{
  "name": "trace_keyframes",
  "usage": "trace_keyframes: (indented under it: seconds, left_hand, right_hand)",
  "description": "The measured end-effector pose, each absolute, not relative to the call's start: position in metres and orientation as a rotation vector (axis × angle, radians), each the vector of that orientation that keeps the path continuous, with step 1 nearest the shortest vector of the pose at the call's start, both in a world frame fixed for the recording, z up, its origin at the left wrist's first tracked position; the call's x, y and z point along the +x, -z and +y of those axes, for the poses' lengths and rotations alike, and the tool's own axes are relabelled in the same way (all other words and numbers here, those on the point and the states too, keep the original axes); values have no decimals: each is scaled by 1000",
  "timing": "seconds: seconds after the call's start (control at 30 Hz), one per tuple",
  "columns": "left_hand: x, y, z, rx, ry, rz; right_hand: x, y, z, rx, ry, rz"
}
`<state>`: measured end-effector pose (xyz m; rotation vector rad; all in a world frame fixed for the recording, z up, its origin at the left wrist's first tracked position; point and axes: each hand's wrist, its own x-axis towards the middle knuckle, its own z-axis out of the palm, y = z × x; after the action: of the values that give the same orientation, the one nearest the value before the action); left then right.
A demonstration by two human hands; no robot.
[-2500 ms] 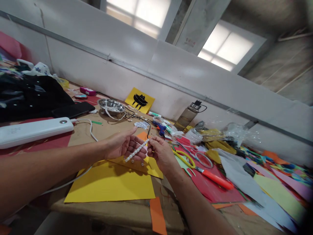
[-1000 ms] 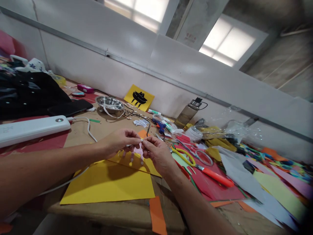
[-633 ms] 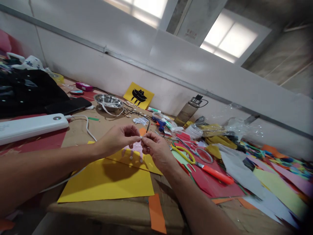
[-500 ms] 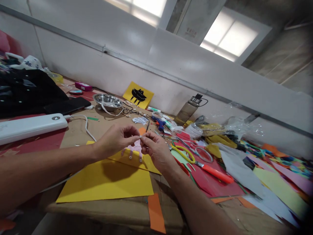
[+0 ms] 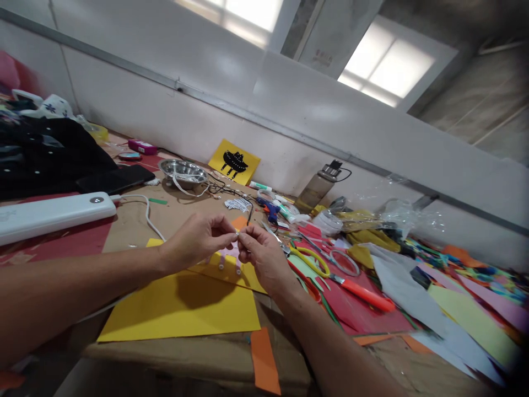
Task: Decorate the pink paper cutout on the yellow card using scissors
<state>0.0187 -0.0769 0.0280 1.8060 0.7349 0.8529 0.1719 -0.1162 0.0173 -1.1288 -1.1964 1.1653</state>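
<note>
My left hand [image 5: 201,238] and my right hand [image 5: 264,253] meet fingertip to fingertip above the yellow sheets. Each is closed in a pinch; a tiny pale speck shows where the tips meet, too small to name. Below them, partly hidden by the fingers, a pink cut-out [image 5: 228,258] with small white round pieces at its lower ends lies on a yellow sheet [image 5: 246,274]. A larger yellow sheet [image 5: 177,314] lies in front, shaded by my hands. An orange strip [image 5: 264,361] hangs at the cardboard's front edge.
Left are a white power bank [image 5: 53,215] with a cable and a metal bowl [image 5: 182,172]. A yellow card with a black cut-out [image 5: 234,161] leans on the wall. Right are a blue glue gun [image 5: 268,209], a bottle [image 5: 318,187], yellow-handled scissors [image 5: 312,260], a red-handled cutter [image 5: 366,294] and paper scraps.
My hands stay pinched together in nearly the same spot, with the fingertips shifted very slightly. The camera view has moved a little; nothing else differs visibly.
</note>
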Motion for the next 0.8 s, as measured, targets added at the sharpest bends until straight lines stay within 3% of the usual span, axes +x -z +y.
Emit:
trace_keyframes:
  seconds: [0.8]
  left_hand:
    - [20, -36, -70, 2017, -908, 744]
  right_hand:
    - [176, -24, -115, -1121, -1145, -1224]
